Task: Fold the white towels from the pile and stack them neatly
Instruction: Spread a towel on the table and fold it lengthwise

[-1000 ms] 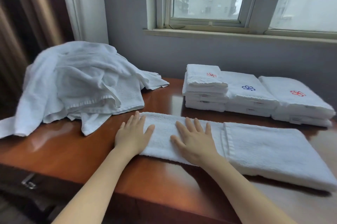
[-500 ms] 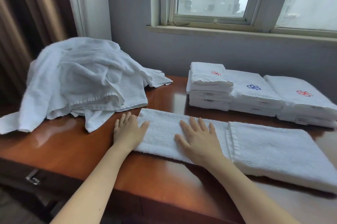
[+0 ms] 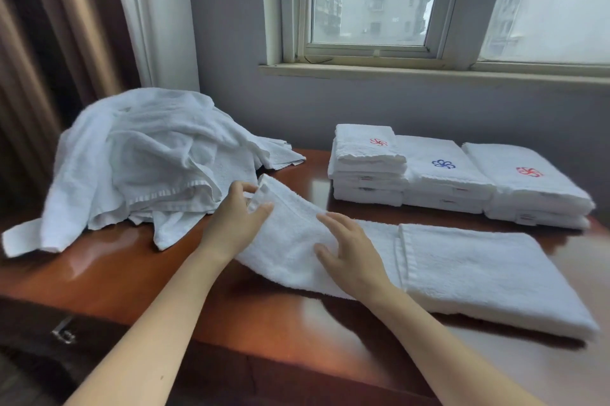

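Folding towel point(image 3: 478, 273): left hand point(image 3: 236, 224) pinches raised end, right hand point(image 3: 350, 253) presses middle, fingers point(image 3: 336, 220) spread. Should bring end across evenly, match edges, then smooth.

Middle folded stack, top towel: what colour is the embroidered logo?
The logo is blue, on white towelling. The head view shows it clearly.

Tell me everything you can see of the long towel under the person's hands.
The long towel is white terry cloth with a hem band near its end, folded into a strip across the near side of the wooden table. Its right part is doubled over into a thicker layer. The left hand pinches its left end, raised off the table; the right hand rests open on its middle.
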`<control>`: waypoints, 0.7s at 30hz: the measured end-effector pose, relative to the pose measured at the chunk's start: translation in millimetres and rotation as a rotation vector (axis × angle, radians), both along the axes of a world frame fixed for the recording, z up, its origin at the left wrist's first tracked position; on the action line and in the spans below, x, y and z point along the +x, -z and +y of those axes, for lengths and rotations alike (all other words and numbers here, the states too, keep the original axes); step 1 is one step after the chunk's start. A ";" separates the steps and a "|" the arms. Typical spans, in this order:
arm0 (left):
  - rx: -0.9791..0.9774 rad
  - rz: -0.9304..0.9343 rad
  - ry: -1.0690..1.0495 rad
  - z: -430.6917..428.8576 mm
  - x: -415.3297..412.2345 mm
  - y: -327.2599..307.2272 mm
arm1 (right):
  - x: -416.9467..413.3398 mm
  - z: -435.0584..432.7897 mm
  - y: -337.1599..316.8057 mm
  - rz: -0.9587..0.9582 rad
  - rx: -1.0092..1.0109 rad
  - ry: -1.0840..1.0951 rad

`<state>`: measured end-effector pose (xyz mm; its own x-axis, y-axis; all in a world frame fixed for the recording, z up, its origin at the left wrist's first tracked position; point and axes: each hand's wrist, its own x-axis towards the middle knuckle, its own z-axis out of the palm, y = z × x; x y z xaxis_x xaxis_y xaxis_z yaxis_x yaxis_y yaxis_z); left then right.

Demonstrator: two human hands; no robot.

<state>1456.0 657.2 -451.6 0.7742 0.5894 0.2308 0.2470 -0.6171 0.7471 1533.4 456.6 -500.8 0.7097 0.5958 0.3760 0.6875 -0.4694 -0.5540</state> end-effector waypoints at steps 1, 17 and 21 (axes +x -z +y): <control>-0.011 -0.030 0.022 -5.5 0.6 -6.6 | -4.5 -1.2 -6.2 0.085 0.143 -0.023; -0.502 -0.271 0.678 -179.5 50.0 -59.2 | 21.5 -139.8 -103.1 0.723 0.601 0.007; -0.375 -0.318 0.654 -214.3 72.9 -46.0 | 43.8 -194.7 -96.2 0.692 0.684 0.183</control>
